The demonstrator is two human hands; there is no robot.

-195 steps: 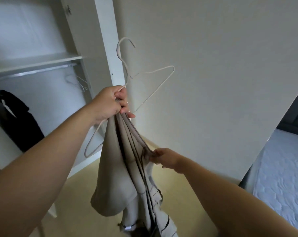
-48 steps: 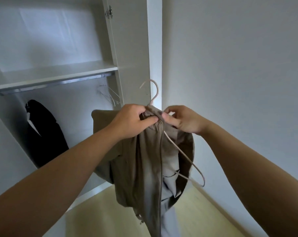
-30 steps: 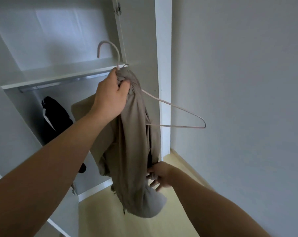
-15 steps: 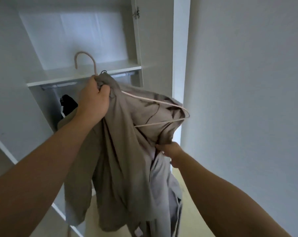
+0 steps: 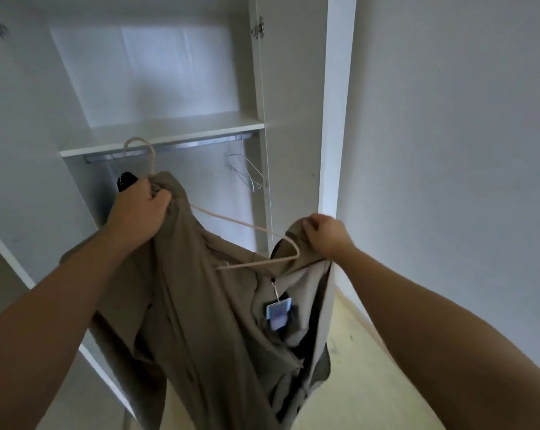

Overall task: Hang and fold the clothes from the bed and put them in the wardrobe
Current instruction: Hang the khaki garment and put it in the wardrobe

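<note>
A beige garment [image 5: 200,321] is held up before the open wardrobe [image 5: 293,119], partly draped over a pale hanger [image 5: 231,219]. Its collar and the hanger's neck are gripped together by the left hand [image 5: 138,209] at ten o'clock. A shoulder fold is pinched by the right hand [image 5: 324,234] at two o'clock. A blue tag [image 5: 278,311] is seen inside. Spare hangers [image 5: 247,172] are hung on the rail [image 5: 182,145] at twelve.
</note>
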